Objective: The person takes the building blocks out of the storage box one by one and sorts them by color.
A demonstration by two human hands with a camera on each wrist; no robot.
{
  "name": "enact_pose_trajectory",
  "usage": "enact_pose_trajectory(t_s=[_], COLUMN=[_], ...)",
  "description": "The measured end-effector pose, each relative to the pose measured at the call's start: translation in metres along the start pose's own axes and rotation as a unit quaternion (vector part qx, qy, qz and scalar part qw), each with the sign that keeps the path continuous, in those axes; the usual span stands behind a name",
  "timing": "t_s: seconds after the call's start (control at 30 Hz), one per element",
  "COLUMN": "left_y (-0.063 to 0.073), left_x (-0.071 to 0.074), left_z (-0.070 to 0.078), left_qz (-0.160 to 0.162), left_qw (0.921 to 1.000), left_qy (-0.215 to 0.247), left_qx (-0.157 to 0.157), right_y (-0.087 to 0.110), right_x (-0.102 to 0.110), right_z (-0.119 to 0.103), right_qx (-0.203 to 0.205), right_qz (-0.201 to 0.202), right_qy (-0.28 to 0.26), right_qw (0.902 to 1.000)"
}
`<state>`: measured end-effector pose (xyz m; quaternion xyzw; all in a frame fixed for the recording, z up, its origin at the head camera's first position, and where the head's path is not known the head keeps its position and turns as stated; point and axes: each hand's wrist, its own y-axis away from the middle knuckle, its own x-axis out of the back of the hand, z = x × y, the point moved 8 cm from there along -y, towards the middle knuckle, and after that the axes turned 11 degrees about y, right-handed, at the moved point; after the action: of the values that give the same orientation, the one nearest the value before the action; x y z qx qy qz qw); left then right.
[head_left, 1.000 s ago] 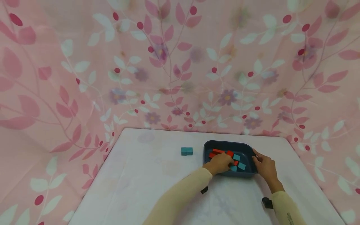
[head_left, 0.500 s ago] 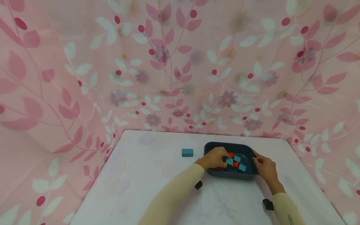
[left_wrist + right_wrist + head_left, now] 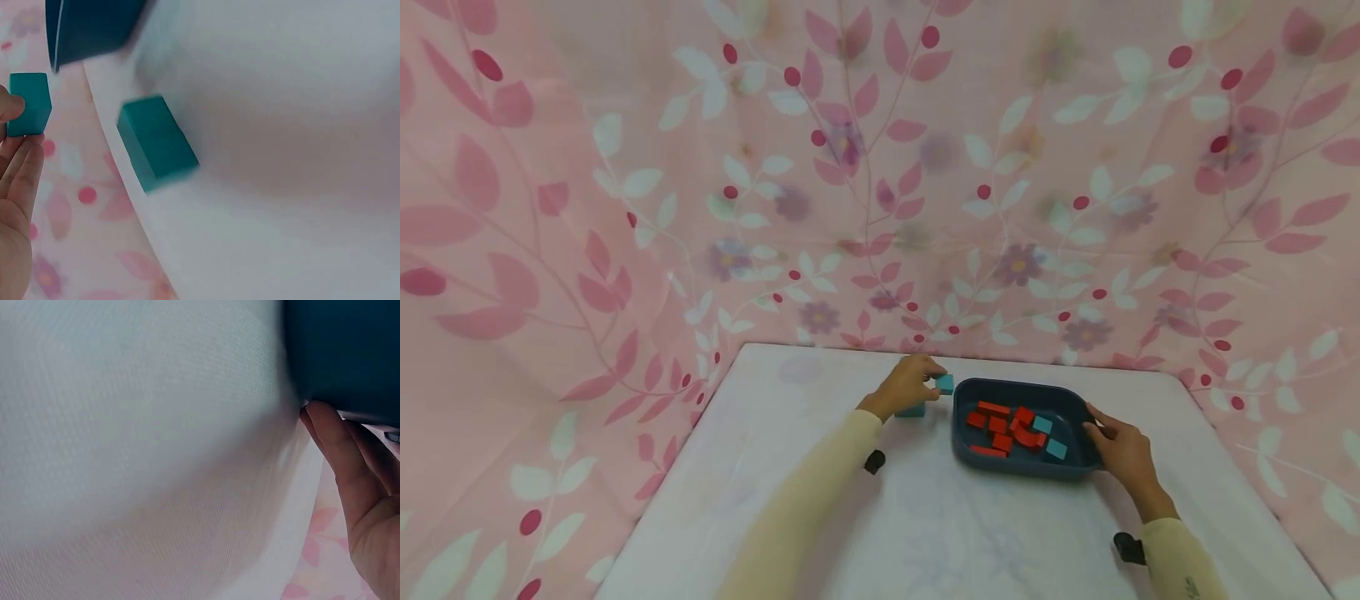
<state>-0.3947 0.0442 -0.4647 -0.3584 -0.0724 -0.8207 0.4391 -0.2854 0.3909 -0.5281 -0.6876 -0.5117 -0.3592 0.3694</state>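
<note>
My left hand (image 3: 904,385) pinches a teal block (image 3: 945,384) between thumb and fingers, held up just left of the dark blue tray (image 3: 1028,470). Under that hand, two teal blocks (image 3: 912,411) sit side by side on the table, partly covered; the left wrist view shows this teal pair (image 3: 157,142) apart from the held block (image 3: 30,103). With thumb and fingers my right hand (image 3: 1126,454) grips the tray's right end. Inside the tray lie several red blocks (image 3: 1002,442) of different shapes and two teal blocks (image 3: 1056,450).
A white cloth covers the table (image 3: 820,433), whose far edge lies close behind the tray. Pink floral fabric (image 3: 880,167) hangs at the back and both sides. A dark wrist camera (image 3: 875,462) sits under the left forearm, another camera (image 3: 1127,547) by the right wrist.
My left hand has picked a teal block out of the tray and carried it left, over toward the teal pair. The right hand has stayed on the tray's end.
</note>
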Motion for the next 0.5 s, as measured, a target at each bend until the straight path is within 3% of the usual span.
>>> enact_pose_trajectory(t_s=[0.2,0.5], left_y=[0.026,0.061], left_x=[0.031,0.047], left_z=[-0.036,-0.072], left_qz=[0.044,0.069], left_qw=[0.9978,0.9939], left_qy=[0.033,0.063], left_qx=[0.037,0.059], right_y=[0.001,0.003], right_x=[0.002,0.001], right_z=[-0.002,-0.004], right_qx=[0.002,-0.002], right_qz=[0.004,0.003], right_qy=[-0.003,0.009], right_qw=[1.0,1.0])
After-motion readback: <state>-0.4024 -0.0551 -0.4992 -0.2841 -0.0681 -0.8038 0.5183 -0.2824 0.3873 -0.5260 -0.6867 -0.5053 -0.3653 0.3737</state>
